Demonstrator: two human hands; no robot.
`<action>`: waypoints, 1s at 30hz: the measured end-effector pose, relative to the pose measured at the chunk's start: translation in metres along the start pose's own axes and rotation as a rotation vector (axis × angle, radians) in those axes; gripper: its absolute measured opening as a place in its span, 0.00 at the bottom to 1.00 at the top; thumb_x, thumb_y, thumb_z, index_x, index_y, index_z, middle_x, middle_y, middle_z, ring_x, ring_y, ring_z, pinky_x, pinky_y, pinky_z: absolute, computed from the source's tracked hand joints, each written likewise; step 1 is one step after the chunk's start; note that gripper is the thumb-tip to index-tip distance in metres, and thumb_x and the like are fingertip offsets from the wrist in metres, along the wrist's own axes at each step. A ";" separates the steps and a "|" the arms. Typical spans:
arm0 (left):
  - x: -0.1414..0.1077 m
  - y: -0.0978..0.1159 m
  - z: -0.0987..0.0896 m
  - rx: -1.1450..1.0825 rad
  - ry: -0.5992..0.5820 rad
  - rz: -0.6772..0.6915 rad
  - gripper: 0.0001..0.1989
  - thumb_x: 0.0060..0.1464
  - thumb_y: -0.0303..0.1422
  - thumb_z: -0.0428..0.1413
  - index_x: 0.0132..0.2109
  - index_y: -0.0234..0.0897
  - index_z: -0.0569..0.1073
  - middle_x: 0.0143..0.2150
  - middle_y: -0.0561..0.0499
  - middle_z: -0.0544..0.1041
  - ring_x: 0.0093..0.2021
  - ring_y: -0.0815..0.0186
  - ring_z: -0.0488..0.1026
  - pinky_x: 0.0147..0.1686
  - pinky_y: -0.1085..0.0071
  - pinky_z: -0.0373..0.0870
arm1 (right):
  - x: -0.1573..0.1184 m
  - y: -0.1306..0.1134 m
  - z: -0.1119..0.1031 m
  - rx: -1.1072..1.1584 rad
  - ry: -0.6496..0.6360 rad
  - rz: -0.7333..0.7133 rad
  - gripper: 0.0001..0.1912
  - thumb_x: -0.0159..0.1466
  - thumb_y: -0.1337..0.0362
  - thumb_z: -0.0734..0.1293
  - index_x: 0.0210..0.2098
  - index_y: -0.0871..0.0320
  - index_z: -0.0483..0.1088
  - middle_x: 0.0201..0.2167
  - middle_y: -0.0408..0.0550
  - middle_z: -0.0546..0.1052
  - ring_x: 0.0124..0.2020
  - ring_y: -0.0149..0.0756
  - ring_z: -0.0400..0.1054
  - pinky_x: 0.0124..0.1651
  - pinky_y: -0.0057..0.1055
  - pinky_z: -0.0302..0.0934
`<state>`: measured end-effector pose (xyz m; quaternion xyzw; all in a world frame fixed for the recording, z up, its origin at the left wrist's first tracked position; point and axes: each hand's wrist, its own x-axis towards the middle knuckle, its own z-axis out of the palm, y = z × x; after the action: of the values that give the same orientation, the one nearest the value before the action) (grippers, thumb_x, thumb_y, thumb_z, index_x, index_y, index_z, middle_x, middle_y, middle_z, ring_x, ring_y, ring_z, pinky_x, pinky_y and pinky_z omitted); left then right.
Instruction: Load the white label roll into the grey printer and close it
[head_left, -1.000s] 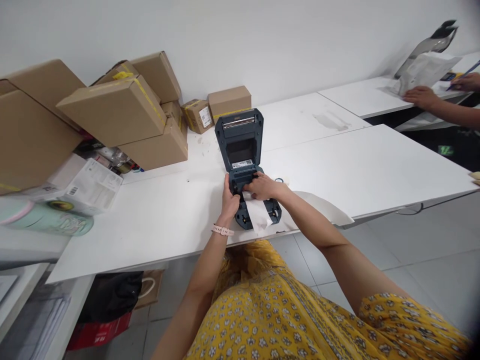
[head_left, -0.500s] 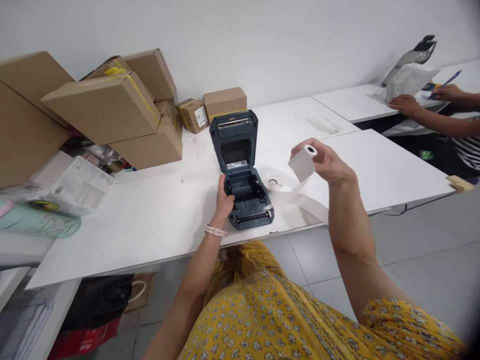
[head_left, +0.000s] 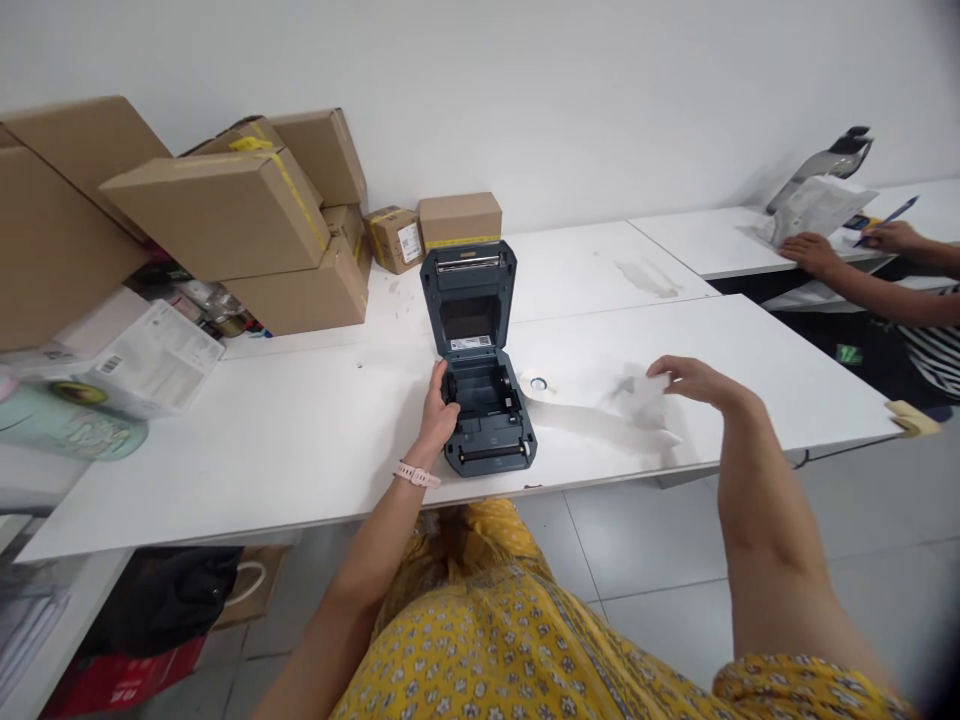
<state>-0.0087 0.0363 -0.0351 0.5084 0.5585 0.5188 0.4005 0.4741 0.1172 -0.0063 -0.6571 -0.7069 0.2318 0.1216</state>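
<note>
An open dark label printer (head_left: 491, 440) stands on the white table with its lid raised and an empty roll bay showing. My left hand (head_left: 437, 412) grips the printer's left side, thumb over the edge. Right of the printer lies a roll of white labels (head_left: 534, 388) with a blue core. A white paper strip (head_left: 600, 422) runs from it to the right across the table. My right hand (head_left: 694, 380) has its fingertips closed on a small white paper roll (head_left: 646, 402), blurred by motion, low over the table.
Cardboard boxes (head_left: 225, 215) are stacked at the left, with smaller boxes (head_left: 460, 218) by the wall. A white carton (head_left: 154, 360) and a mint bottle (head_left: 82, 430) stand at the left edge. At the far right a co-worker's hand (head_left: 810, 252) rests by a grey package (head_left: 817, 215).
My right hand has moved right and down with the small paper roll, from above the table to close over it. The strip now lies lower. My left hand keeps its grip on the printer.
</note>
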 end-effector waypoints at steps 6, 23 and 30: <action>0.001 -0.001 0.000 0.018 0.000 -0.004 0.50 0.41 0.16 0.51 0.74 0.41 0.60 0.81 0.52 0.51 0.81 0.59 0.44 0.80 0.59 0.40 | 0.057 -0.073 0.044 -0.141 -0.182 -0.159 0.16 0.51 0.62 0.73 0.41 0.52 0.79 0.41 0.50 0.82 0.39 0.45 0.76 0.39 0.35 0.66; 0.001 -0.001 0.000 -0.015 0.003 0.002 0.49 0.42 0.17 0.52 0.73 0.45 0.62 0.81 0.55 0.52 0.81 0.57 0.44 0.80 0.58 0.39 | 0.054 -0.155 0.058 0.199 -0.128 -0.521 0.26 0.67 0.61 0.64 0.64 0.54 0.70 0.57 0.57 0.80 0.46 0.42 0.77 0.54 0.46 0.73; -0.001 0.001 0.000 -0.040 0.003 -0.005 0.48 0.42 0.17 0.52 0.72 0.46 0.63 0.81 0.57 0.52 0.82 0.59 0.43 0.80 0.60 0.39 | -0.003 -0.159 0.057 0.052 -0.292 -0.771 0.44 0.59 0.71 0.68 0.73 0.43 0.59 0.74 0.49 0.64 0.73 0.55 0.58 0.70 0.60 0.59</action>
<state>-0.0080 0.0358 -0.0341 0.4981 0.5498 0.5296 0.4112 0.3086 0.1004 0.0221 -0.3010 -0.9051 0.2777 0.1144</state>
